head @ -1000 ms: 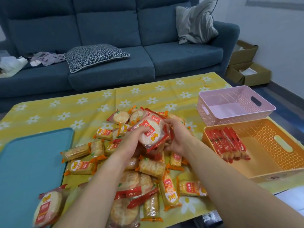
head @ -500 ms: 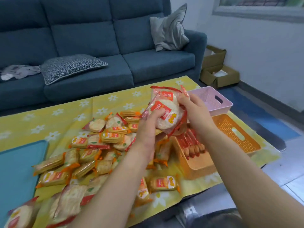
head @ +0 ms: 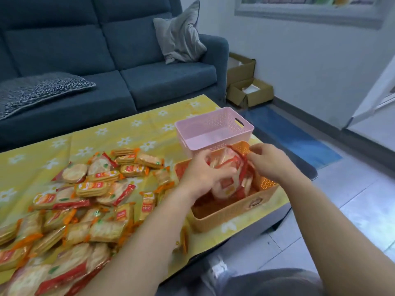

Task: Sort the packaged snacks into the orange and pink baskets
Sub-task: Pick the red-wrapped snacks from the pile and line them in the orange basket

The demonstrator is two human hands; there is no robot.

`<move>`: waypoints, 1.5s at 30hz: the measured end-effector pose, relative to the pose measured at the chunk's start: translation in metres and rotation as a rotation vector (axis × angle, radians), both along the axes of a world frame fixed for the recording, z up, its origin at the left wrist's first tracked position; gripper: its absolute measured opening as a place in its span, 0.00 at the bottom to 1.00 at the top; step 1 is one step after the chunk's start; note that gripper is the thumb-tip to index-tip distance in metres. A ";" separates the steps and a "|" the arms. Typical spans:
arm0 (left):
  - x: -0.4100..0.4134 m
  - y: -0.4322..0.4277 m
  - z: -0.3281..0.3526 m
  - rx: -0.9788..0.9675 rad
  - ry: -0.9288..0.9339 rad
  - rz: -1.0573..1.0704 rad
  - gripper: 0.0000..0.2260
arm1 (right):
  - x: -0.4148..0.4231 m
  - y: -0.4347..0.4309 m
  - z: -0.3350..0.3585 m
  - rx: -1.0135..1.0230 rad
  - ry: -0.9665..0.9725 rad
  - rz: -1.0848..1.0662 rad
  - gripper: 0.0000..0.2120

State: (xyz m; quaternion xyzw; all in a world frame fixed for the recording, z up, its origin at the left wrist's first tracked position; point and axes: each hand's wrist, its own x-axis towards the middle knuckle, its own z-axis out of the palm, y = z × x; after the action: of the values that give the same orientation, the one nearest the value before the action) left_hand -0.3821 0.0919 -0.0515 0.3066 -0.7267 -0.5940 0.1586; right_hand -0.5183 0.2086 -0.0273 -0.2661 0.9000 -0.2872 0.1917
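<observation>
Both hands hold a bunch of red-edged rice cracker packs (head: 229,171) inside the orange basket (head: 235,207) at the table's right edge. My left hand (head: 202,175) grips the bunch from the left, fingers curled over it. My right hand (head: 268,162) pinches its red top edge from the right. The pink basket (head: 213,130) stands just behind the orange one, and I see nothing in it. A large heap of snack packs (head: 89,195), red-edged round ones and orange-edged rectangular ones, covers the table's left and middle.
The table wears a yellow cloth with white flowers (head: 128,133). A blue sofa (head: 106,60) with cushions runs along the back. Open cardboard boxes (head: 249,90) sit on the floor at the sofa's right end. My knee (head: 267,283) shows below the table edge.
Both hands carried the red-edged packs from the heap, up and to the right, then down into the orange basket. The camera turned right, and the blue tray left the view.
</observation>
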 end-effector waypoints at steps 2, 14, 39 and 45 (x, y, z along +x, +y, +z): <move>0.008 -0.010 0.003 -0.055 0.036 0.064 0.29 | -0.005 0.000 0.001 0.005 0.123 -0.027 0.17; 0.011 -0.011 -0.020 -0.633 -0.208 0.045 0.14 | 0.006 -0.025 -0.018 0.228 0.297 0.451 0.26; 0.004 -0.019 0.001 -0.741 -0.444 -0.106 0.10 | -0.005 -0.045 -0.038 -0.056 0.415 0.390 0.25; -0.023 -0.022 -0.013 -0.818 -0.405 -0.195 0.19 | -0.008 -0.039 -0.027 -0.182 0.125 0.242 0.23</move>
State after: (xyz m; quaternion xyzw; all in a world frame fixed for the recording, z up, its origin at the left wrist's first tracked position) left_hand -0.4054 0.0701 -0.0643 0.2590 -0.9429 -0.1989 0.0650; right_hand -0.5268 0.1698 -0.0542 -0.4061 0.8419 -0.3252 0.1434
